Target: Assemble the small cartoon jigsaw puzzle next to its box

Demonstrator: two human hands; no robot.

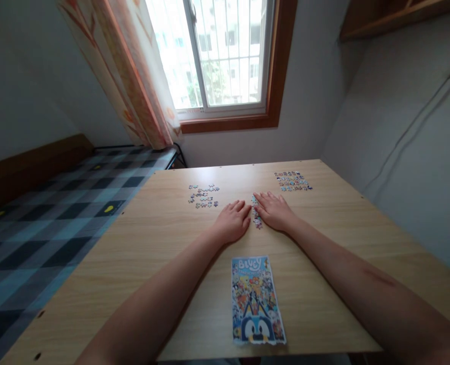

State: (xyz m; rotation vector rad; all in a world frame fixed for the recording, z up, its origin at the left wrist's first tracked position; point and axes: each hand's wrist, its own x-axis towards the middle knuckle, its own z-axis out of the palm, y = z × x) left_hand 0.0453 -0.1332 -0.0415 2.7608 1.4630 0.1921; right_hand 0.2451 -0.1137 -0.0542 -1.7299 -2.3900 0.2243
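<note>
Both my hands lie flat on a light wooden table [339, 228], fingers stretched forward. My left hand [233, 221] and my right hand [274, 211] flank a small strip of joined jigsaw pieces [256, 213], touching it from either side. Neither hand grips anything. A loose cluster of jigsaw pieces [203, 195] lies beyond my left hand. Another patch of pieces [292, 181] lies at the far right. A colourful cartoon picture sheet [255, 299] lies near the table's front edge, between my forearms.
A bed with a blue and black checked cover [49, 223] stands left of the table. A window [219, 56] with a patterned curtain [133, 76] is behind. Grey walls close the table's far and right sides.
</note>
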